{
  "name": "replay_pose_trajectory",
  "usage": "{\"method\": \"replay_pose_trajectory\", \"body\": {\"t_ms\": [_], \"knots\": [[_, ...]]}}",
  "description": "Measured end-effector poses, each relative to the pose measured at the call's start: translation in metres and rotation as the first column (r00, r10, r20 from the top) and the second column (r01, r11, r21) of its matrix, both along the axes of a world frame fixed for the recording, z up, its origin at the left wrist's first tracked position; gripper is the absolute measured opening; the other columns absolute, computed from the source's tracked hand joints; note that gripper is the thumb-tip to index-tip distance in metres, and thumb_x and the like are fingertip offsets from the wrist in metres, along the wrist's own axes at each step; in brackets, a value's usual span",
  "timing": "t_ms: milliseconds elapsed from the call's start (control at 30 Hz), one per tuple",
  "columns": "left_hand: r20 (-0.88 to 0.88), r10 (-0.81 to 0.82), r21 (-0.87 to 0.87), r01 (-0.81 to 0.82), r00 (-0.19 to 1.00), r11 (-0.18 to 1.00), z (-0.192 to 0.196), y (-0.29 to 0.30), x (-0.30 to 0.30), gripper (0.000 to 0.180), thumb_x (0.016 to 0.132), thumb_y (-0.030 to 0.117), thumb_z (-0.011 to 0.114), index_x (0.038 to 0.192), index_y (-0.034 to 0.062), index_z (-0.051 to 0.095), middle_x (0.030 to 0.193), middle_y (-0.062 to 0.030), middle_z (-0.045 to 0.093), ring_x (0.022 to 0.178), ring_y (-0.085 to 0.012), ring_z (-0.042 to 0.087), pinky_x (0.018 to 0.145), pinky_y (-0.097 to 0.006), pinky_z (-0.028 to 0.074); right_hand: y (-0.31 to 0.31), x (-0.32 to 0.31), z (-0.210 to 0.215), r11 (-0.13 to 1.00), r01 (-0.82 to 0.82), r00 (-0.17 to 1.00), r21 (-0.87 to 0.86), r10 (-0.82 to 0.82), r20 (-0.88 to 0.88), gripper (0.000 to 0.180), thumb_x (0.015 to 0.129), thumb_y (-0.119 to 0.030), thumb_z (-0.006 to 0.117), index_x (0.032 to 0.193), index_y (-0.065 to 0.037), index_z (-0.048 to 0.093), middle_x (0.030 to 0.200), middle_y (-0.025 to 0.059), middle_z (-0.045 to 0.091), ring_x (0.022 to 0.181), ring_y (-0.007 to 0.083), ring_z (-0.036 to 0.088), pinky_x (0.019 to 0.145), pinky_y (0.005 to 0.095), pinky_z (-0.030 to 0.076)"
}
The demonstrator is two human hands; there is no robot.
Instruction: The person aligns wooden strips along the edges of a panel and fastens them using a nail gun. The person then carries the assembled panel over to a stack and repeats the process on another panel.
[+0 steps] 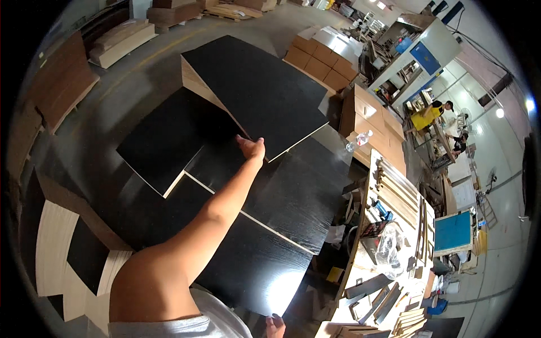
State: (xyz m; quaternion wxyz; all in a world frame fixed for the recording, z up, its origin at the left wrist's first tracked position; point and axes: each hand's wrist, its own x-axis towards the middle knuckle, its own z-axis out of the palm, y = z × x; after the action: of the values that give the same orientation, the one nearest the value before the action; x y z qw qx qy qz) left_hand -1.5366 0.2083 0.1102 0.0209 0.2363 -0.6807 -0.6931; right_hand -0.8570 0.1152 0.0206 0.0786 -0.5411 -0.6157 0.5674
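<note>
My left arm reaches far out over a set of black panels. My left hand (251, 148) is at the near corner of the large upper black panel (259, 90), its fingers and thumb closed about the edge. The upper panel lies tilted across the others, and a pale wood edge shows along its left side. Beneath and around it are a black panel (163, 135) to the left and a grained black panel (298, 191) to the right. At the bottom, my right hand (275, 327) has its fingers curled at the near edge of the front black panel (248, 259).
A cluttered workbench (355, 270) with wood strips, a plastic bag (389, 250) and a blue tool (383, 211) stands at right. Beyond are cardboard boxes (324, 53) and a clear bottle (360, 139). Stacked boards (62, 84) line the left. A person in yellow (426, 116) works far right.
</note>
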Motion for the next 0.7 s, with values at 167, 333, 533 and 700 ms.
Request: {"method": "replay_pose_trajectory", "body": {"t_ms": [167,333,533,700], "knots": [[-0.025,-0.236,-0.078,0.233,0.972,0.969,-0.016,-0.043,-0.005,0.045,0.091,0.015,0.068,0.128,-0.0017,0.049,0.129,-0.0259,0.061,0.121,-0.0406,0.06,0.104,-0.045,0.048,0.019,-0.05,0.012,0.998,-0.052,0.998,-0.027,0.053,0.04,0.06,0.09,-0.034,0.073,0.127,0.009,0.059,0.108,0.0193,0.072,0.095,0.0261,0.07,0.086,0.0336,0.053],[-0.046,-0.397,-0.204,0.38,0.917,0.902,-0.021,-0.096,0.053,0.055,0.093,0.023,0.063,0.139,-0.0006,0.043,0.136,-0.0259,0.056,0.128,-0.0417,0.053,0.107,-0.046,0.043,0.026,-0.143,0.058,0.946,-0.306,0.947,-0.112,0.29,-0.139,0.068,0.09,-0.039,0.074,0.133,0.01,0.054,0.12,0.0201,0.067,0.11,0.0244,0.063,0.095,0.0347,0.048],[0.067,-0.54,-0.277,0.536,0.839,0.798,-0.018,-0.157,0.161,0.064,0.095,0.029,0.063,0.145,-0.001,0.038,0.143,-0.0275,0.05,0.133,-0.0414,0.049,0.111,-0.046,0.04,0.044,-0.269,0.08,0.89,-0.331,0.89,-0.315,0.183,-0.418,0.095,0.095,-0.059,0.061,0.156,0.002,0.022,0.152,0.0253,0.039,0.139,0.0408,0.043,0.109,0.0524,0.04],[0.119,-0.585,-0.274,0.593,0.802,0.757,-0.015,-0.202,0.247,0.066,0.096,0.029,0.064,0.146,-0.0015,0.035,0.14,-0.029,0.053,0.13,-0.042,0.052,0.109,-0.045,0.042,0.035,-0.351,0.085,0.851,-0.179,0.825,-0.493,-0.143,-0.547,0.075,0.1,-0.051,0.055,0.148,0.003,0.035,0.147,0.0231,0.045,0.132,0.0381,0.049,0.11,0.0529,0.041]]}}
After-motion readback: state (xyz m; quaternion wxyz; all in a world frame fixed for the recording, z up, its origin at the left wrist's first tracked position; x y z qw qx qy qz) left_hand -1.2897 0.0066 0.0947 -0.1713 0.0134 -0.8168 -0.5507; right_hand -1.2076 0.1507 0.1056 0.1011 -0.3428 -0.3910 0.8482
